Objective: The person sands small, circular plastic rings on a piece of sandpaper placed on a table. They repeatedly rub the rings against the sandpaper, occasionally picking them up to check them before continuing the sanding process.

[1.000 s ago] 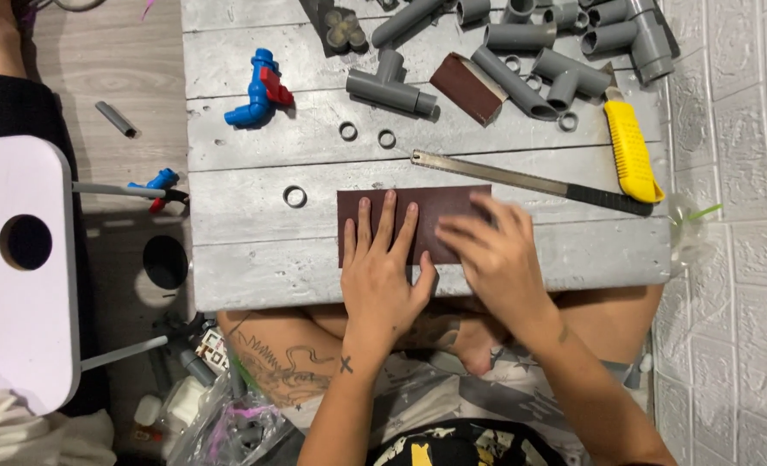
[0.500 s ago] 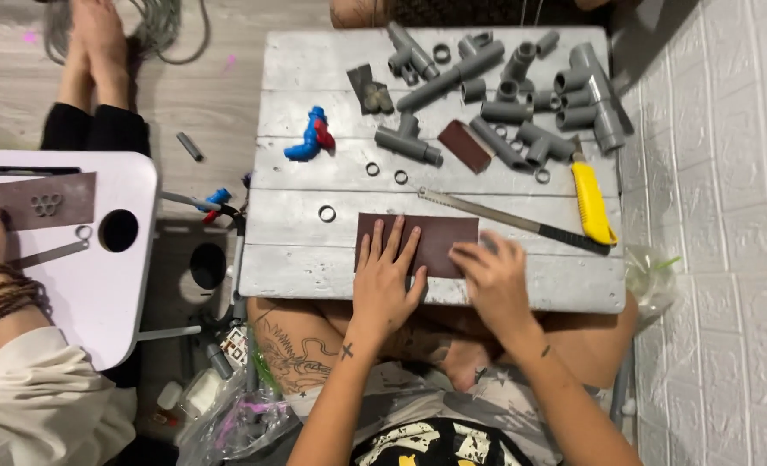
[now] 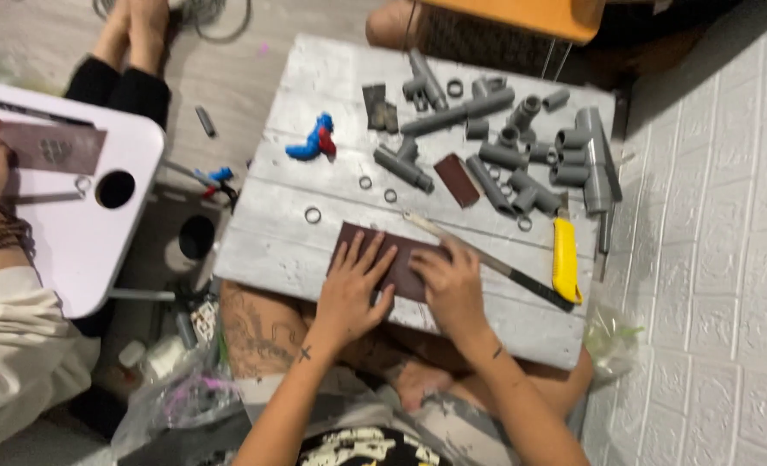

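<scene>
Under both hands [image 3: 353,289] [image 3: 451,289]: sandpaper sheet [image 3: 401,259], apparently flat.

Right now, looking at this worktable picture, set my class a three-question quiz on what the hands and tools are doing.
1. True or false: the left hand lies flat with spread fingers on the brown sandpaper sheet.
2. Which tool lies nearest the right hand? A) the blue clamp B) the long metal file C) the yellow utility knife
3. What kind of parts are heaped at the far right of the grey wooden table?

Key: 1 true. 2 B. 3 grey plastic pipe fittings.
</scene>
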